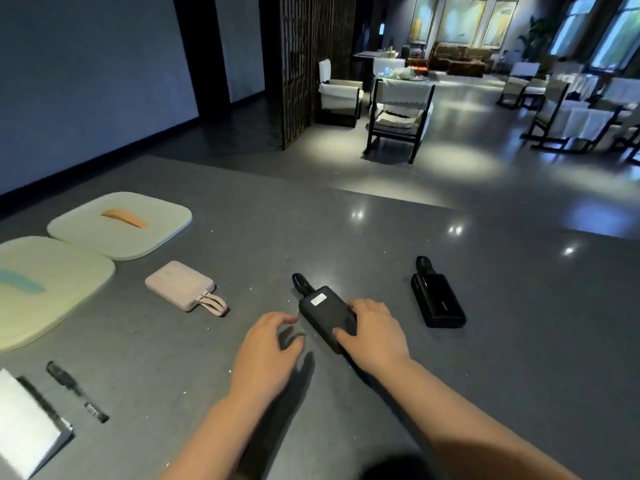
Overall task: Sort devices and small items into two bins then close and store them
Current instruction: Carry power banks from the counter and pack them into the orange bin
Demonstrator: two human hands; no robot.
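Note:
A black power bank [323, 310] with a white label and a cable loop lies mid-table. My right hand [375, 332] grips its near end, thumb and fingers curled round it. My left hand [268, 351] hovers just left of it, fingers loosely curled, holding nothing. A second black power bank [437, 299] lies to the right. A pale pink power bank [181, 285] with a looped cable sits to the left. Two pale green lids lie at the far left, one with an orange tab [119, 225], one with a teal tab [41, 289]. A black pen [76, 391] lies near the front left.
A white notepad or box [27, 427] sits at the front left corner of the grey table [485, 341]. Beyond the table's far edge the floor opens onto chairs and set tables.

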